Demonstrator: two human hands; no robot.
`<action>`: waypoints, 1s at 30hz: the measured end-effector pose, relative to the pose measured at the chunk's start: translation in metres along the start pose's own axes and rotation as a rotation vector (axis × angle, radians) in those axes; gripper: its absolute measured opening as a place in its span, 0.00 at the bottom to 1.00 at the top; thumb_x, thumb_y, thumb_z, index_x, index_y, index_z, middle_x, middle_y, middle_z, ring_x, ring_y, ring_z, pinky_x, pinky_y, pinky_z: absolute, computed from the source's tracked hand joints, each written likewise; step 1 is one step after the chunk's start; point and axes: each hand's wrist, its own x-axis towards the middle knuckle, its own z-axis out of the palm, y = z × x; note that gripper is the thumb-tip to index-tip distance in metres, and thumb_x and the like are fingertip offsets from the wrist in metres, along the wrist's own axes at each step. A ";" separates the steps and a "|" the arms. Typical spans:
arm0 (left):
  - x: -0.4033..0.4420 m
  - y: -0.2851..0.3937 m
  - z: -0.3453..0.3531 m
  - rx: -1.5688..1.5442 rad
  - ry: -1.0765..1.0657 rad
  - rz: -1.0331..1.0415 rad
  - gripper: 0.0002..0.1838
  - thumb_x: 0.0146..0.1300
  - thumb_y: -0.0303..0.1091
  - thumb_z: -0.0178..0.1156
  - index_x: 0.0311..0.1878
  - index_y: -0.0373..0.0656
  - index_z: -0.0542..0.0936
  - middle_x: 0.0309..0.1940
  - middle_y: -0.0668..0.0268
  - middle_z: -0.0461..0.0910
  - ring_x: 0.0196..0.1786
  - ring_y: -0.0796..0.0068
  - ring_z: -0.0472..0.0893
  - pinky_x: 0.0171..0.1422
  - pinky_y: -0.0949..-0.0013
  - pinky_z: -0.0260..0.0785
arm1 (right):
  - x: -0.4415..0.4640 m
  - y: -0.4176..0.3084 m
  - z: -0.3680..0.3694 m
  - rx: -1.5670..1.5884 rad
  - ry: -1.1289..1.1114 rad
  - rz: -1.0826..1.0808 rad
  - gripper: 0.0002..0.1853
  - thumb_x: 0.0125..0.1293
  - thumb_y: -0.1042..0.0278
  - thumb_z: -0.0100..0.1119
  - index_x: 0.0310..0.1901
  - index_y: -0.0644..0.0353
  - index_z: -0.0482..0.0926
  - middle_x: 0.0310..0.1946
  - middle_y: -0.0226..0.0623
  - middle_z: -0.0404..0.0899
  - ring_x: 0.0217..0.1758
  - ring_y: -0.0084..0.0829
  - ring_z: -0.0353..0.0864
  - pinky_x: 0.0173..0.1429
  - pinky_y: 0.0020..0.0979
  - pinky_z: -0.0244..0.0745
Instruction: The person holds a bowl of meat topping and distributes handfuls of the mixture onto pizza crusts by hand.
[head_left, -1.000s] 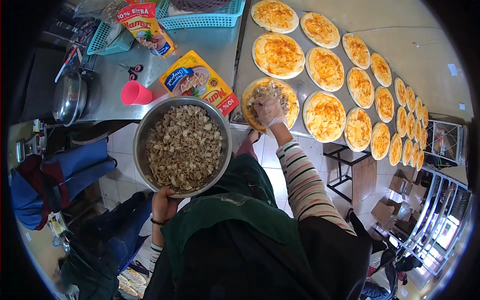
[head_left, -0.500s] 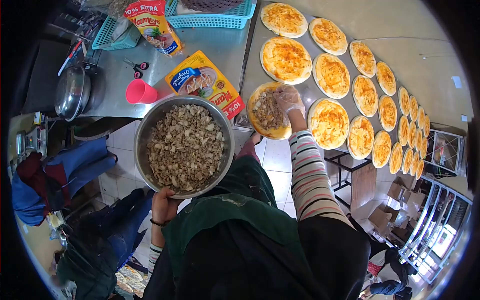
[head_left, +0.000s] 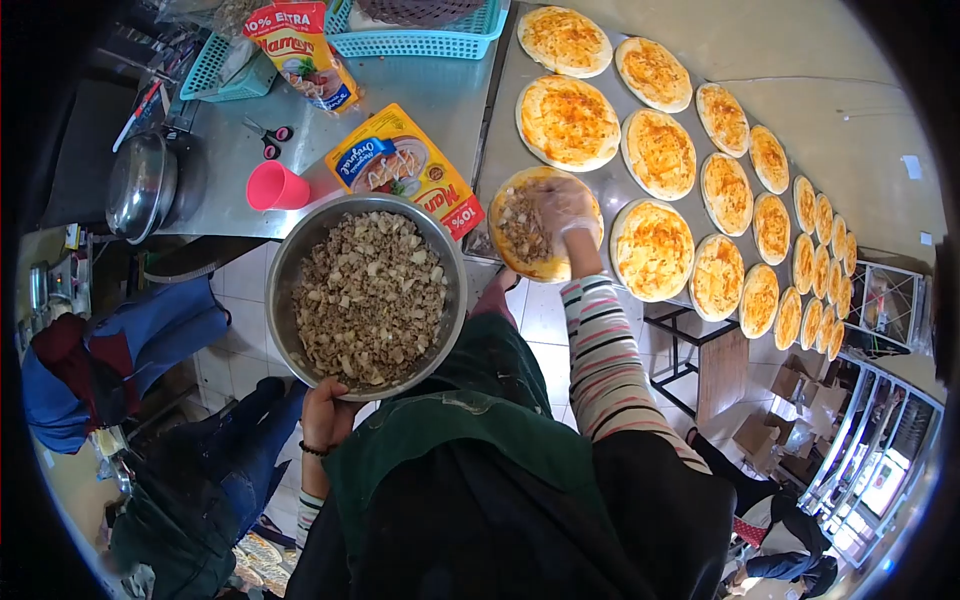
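Note:
My left hand (head_left: 328, 418) grips the near rim of a large steel bowl (head_left: 277, 322), its thumb over the edge. Chopped meat mixture (head_left: 372, 298) with pale pieces fills much of the bowl. On the metal table, my right hand (head_left: 566, 212), in a clear plastic glove, rests over a round sauced crust (head_left: 545, 268). Meat topping (head_left: 523, 222) lies on that crust, mostly left of the hand. The gloved fingers are blurred, so their shape is unclear. More sauced crusts (head_left: 568, 122) without meat stand in rows behind and to the right.
Left of the crusts are a yellow packet (head_left: 408, 165), a second packet (head_left: 302, 55), a pink cup (head_left: 277, 187), scissors (head_left: 269, 137) and a teal basket (head_left: 415, 42). A metal basin (head_left: 140, 187) sits far left. People stand at lower left and lower right.
My right hand has moved over the same crust, from its middle to its right side, and the meat is spread differently. My left hand still holds the bowl. The view has shifted slightly.

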 end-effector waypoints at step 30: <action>-0.009 -0.008 0.010 0.001 0.025 0.012 0.26 0.44 0.22 0.39 0.51 0.24 0.55 0.49 0.47 0.63 0.51 0.52 0.66 0.55 0.51 0.59 | -0.003 0.042 -0.006 -0.025 0.010 -0.313 0.09 0.46 0.66 0.50 0.29 0.54 0.77 0.27 0.38 0.76 0.30 0.35 0.75 0.38 0.31 0.70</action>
